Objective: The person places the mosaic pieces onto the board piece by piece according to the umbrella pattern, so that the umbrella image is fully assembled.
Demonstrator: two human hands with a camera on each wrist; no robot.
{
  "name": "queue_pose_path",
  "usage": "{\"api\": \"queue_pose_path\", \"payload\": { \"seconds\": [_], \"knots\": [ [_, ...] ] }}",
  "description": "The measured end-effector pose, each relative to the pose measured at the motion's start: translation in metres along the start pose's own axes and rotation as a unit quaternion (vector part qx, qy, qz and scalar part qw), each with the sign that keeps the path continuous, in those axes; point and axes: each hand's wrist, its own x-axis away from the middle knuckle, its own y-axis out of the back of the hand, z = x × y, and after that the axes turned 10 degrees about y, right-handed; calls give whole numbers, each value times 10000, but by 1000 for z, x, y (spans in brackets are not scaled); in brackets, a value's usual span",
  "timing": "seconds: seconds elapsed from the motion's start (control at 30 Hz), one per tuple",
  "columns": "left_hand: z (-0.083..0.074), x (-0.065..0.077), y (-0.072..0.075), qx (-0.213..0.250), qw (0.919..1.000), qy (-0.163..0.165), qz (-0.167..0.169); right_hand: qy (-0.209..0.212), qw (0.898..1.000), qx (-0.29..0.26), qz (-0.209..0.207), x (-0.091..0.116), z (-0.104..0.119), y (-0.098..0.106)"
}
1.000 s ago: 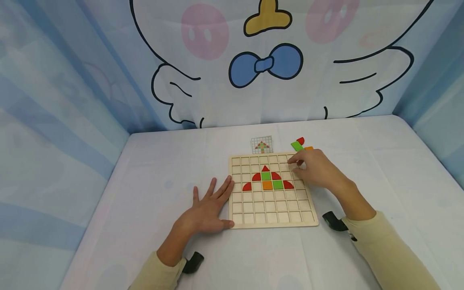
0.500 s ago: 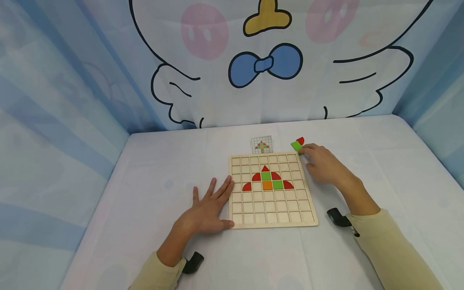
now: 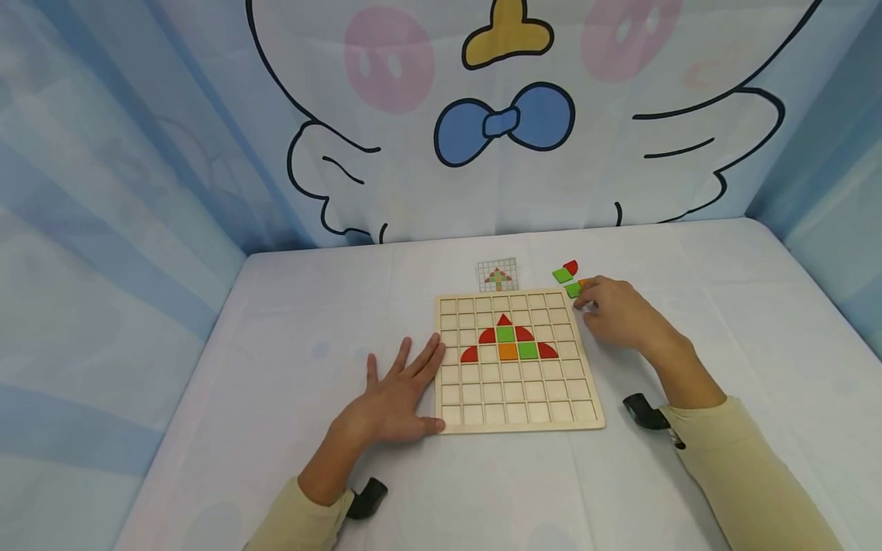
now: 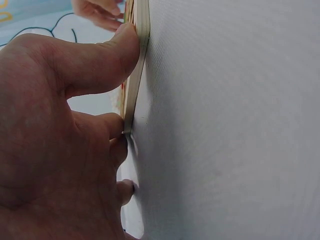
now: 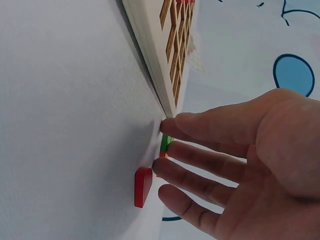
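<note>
Head view: left hand (image 3: pixel 393 398) flat on table, fingers straight against board (image 3: pixel 517 428) edge. Right hand (image 3: pixel 616 314), fingers extended, touches green tile (image 3: pixel 573 290) just off board's far right corner; step looks like tile pickup, next needs a pinch

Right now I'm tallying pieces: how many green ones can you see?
4. Two green squares sit in the wooden grid board, at and; two lie loose on the table at and, by the right hand, which may hide more.
</note>
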Motion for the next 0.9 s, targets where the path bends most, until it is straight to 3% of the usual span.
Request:
{"api": "queue_pose_path", "payload": {
  "seconds": [0.9],
  "knots": [
    [0,-2,0,-24,9999,107,19,95,9998,79,-144,0,-1,2]
  ]
}}
